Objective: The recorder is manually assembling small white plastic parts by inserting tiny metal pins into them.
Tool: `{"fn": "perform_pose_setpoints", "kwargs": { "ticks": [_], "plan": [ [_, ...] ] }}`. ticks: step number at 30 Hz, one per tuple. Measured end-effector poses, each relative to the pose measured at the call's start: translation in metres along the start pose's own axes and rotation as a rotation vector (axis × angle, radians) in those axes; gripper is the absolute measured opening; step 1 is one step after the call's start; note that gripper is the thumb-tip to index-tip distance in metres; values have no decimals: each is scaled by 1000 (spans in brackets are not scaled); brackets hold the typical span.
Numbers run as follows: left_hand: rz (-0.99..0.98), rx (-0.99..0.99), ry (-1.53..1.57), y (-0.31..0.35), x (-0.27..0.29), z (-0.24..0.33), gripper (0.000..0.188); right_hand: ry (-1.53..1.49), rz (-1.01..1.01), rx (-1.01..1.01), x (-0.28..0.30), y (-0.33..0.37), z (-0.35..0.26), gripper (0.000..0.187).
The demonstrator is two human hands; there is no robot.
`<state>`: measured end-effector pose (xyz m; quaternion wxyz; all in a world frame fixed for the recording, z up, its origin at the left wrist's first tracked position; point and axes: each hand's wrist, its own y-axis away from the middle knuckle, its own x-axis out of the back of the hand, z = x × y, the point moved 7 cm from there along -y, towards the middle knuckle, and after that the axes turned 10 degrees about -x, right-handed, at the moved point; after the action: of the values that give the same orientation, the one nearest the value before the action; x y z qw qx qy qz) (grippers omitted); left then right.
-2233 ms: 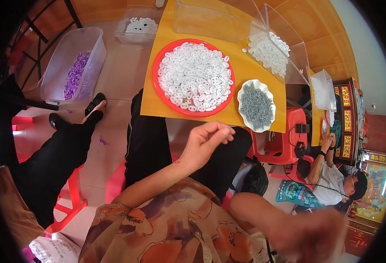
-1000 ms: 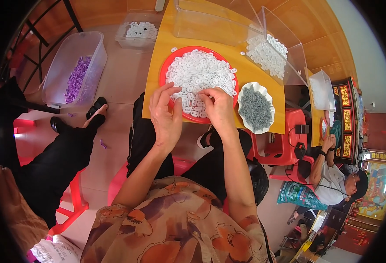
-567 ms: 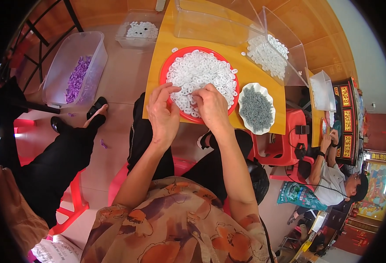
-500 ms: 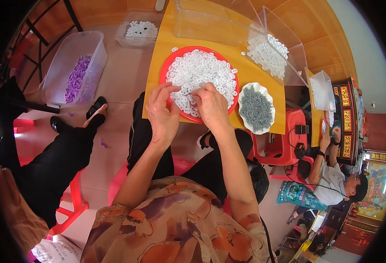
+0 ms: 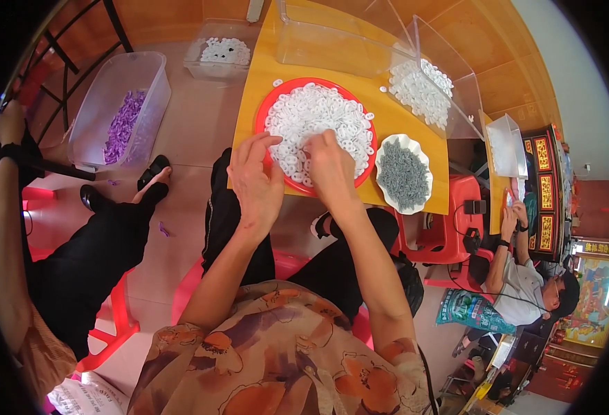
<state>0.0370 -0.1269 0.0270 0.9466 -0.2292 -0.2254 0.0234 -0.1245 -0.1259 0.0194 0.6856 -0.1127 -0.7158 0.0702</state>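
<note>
White pieces [image 5: 318, 107] heaped in red tray [image 5: 261, 114]

White pieces could be spilled if the tray's rim were knocked. At its near-left rim the left hand [image 5: 255, 183] is held half open, nothing visibly gripped; over its near side the right hand's [image 5: 331, 166] fingers are bunched, and what is held cannot be told. One tray is seen, one white bowl [image 5: 396, 139] to its right; white and grey pieces [image 5: 403, 176] cannot be counted.

On the table [image 5: 373, 90] sits a plate [image 5: 271, 98] — a bowl [image 5: 391, 201] to its right.
</note>
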Motion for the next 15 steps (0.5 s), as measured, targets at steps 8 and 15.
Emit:
{"fn": "perform_pose_setpoints", "kwargs": {
  "ticks": [8,15],
  "plan": [
    [-50,206,663,25,-36,11,20,-1538,-301,-781,16,40,14,20],
    [-87,441,828,41,-49,9,18,-1815,-243,-972,12,79,13,18]
  ]
}}
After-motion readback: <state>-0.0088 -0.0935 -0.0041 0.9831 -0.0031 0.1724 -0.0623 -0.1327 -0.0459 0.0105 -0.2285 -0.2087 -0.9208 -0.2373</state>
